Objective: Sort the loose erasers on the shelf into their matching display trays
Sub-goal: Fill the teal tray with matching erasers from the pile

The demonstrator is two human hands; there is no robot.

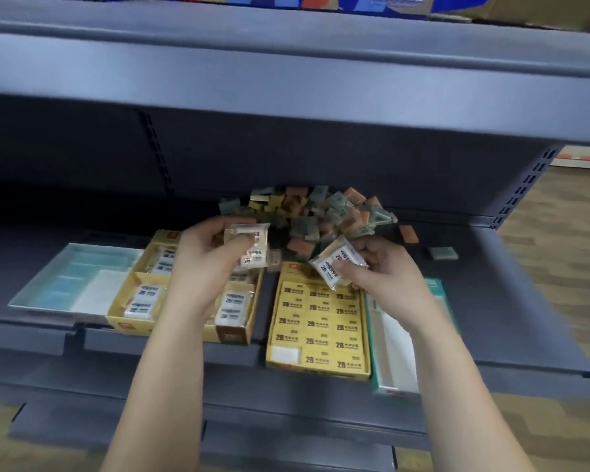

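**Both hands loaded, held over the yellow trays**

Pinched a small stack of wrapped white erasers [252, 247] in the left hand [205, 264], fingers curled round it and thumb on top. Gripped wrapped 2B erasers [338, 264] in the right hand [385, 270], also clamped, with labels turned up, probably to read the print against a tray.

Held the left hand directly above the yellow tray of wrapped erasers [130, 315]. Likely the drop target, going by similar wrappers. Held the right hand over the far end of the packed yellow 2B tray [317, 321]; spotted one bare slot there, back toward the wrist.

Found the mixed pile of loose erasers [314, 212] just past both sets of fingertips on the shelf [525, 318], handy for the next pick. Noted an orange eraser [408, 234] and a grey-green eraser [442, 253] lying apart, beyond the right hand.

Noted a pale blue-white tray [48, 284] outboard of the left hand and a green-edged tray [395, 352] outboard of the right hand. Could not tell their fill.
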